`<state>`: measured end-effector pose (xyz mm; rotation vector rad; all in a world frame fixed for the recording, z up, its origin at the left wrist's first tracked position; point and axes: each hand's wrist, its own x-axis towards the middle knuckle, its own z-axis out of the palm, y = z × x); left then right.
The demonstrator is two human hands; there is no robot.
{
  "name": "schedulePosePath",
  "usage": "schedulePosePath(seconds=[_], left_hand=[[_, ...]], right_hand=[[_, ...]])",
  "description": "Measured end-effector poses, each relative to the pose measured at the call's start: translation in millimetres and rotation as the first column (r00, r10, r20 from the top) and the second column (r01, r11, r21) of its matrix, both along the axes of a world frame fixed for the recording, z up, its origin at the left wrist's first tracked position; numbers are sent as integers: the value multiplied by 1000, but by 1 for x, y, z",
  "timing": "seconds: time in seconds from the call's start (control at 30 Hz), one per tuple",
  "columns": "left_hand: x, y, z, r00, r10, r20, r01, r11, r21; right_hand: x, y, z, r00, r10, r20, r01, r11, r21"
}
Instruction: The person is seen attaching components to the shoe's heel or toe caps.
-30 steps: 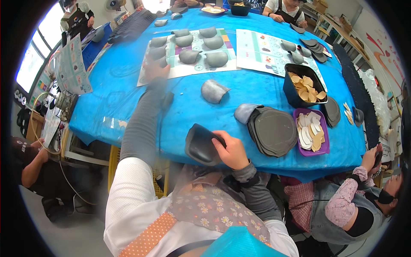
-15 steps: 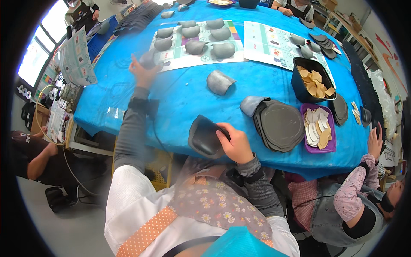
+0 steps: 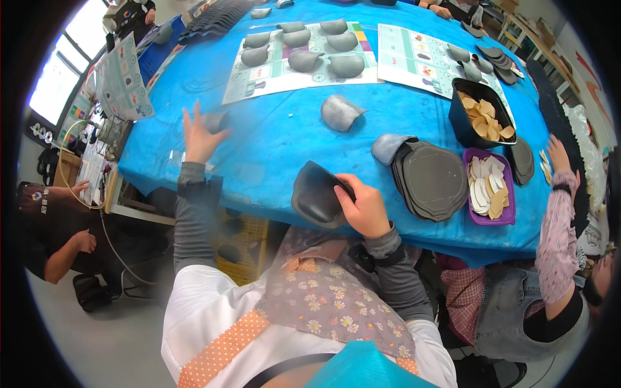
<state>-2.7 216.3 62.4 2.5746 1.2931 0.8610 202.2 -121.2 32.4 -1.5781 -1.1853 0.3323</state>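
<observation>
Clamping a black curved piece [image 3: 314,199] in the right hand [image 3: 363,205] at the near edge of the blue table [image 3: 275,139]; could drop from too loose a pinch. Holding the left hand [image 3: 202,137] splayed by a blurred grey piece [image 3: 216,121]; cannot tell whether gripped.

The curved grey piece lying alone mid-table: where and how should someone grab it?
Probably pinch the grey piece at its right end, coming from the right: it arches, and the dark opening underneath should leave room for a thumb below, fingers above.
</observation>
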Motion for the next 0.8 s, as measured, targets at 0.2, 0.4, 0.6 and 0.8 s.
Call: schedulePosePath(seconds=[0.2,0.4,0.6,0.8], left_hand=[[110,8,25,888,-454,78,456,890,-20],[244,23,7,969,-246,-36,231,944,-235],[282,45,-17,1000,-19,-15,13,933,-359],[270,44,-9,992,-93,86,106,981,-160]], right_hand=[[0,2,-2,1000,-5,24,5,1000,6],[1,1,-4,998,-38,48,37,999,21],[4,-2,1,1000,-5,-29,6,1000,28],[5,0,0,999,19,-36,-17,999,39]])
